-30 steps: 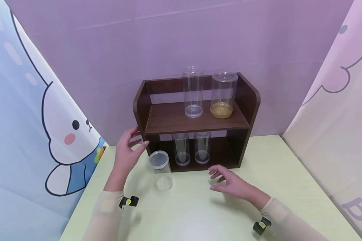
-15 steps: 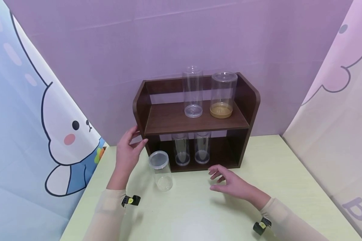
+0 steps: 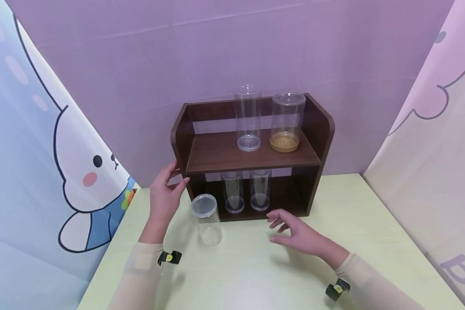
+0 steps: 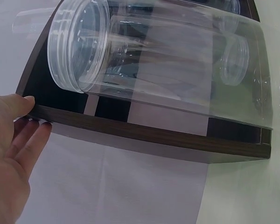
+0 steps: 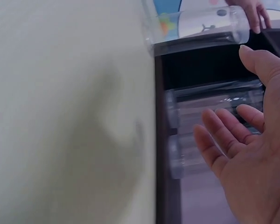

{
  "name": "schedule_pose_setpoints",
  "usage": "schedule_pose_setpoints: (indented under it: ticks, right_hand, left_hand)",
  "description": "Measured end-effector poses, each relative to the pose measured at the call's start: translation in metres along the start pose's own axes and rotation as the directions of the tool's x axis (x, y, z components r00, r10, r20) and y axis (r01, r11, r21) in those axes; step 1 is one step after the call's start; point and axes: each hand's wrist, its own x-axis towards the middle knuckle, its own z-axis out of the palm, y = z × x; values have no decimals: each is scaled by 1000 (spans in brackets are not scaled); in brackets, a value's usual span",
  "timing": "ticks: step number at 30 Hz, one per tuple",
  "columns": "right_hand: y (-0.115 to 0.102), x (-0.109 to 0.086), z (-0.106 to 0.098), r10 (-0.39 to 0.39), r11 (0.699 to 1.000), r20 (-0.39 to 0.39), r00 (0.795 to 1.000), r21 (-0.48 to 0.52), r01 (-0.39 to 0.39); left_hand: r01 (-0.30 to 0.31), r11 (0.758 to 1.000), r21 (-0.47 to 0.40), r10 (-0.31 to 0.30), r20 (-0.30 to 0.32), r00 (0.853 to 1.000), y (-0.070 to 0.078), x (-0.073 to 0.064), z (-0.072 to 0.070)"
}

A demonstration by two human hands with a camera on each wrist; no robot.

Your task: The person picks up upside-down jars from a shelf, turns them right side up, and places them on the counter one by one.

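Observation:
A dark brown two-tier shelf point(image 3: 217, 155) stands on the table. My left hand point(image 3: 164, 198) holds the edge of its left side panel, thumb at the front edge and fingers on the outer face, as the left wrist view shows. Close by that hand, a clear jar with a translucent lid point(image 3: 204, 206) stands upright on the table before the shelf's left front corner. My right hand point(image 3: 296, 232) hovers by the shelf's lower front edge, fingers loosely bent and nothing in them. Behind its fingertips, the lower tier holds two slim clear jars point(image 3: 234, 196).
On the upper tier stand a tall clear jar point(image 3: 249, 118) and a wider jar with a gold base point(image 3: 284, 142). The pale table point(image 3: 232, 275) extends in front. Purple cloth point(image 3: 139, 77) hangs behind, with printed cloth at both sides.
My left hand has shifted slightly right and its thumb has come up against the panel's front edge. The right hand has barely moved; the shelf and jars stay in place.

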Motion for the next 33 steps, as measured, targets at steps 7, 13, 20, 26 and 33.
schedule_pose_setpoints:
  ticks: [7, 13, 20, 26, 33]
  right_hand:
    - [-32, 12, -21, -102, 994, -92, 990, -47, 98]
    - [-63, 26, -44, -169, 984, -157, 973, -85, 158]
    - [-95, 51, -69, -307, 949, -267, 914, -155, 274]
    - [-124, 78, -83, -309, 942, -335, 890, -233, 240]
    - [-144, 112, -85, -283, 949, -423, 861, -252, 188]
  left_hand:
    - [-21, 1000, -17, 21, -7, 1000, -1, 1, 0]
    - [-42, 999, -15, 42, -10, 999, -4, 1, 1]
    - [-52, 999, -4, 52, -12, 999, -5, 1, 1]
    - [-53, 999, -4, 53, -9, 999, -4, 1, 0]
    - [-41, 999, -5, 41, -6, 999, -4, 0, -1]
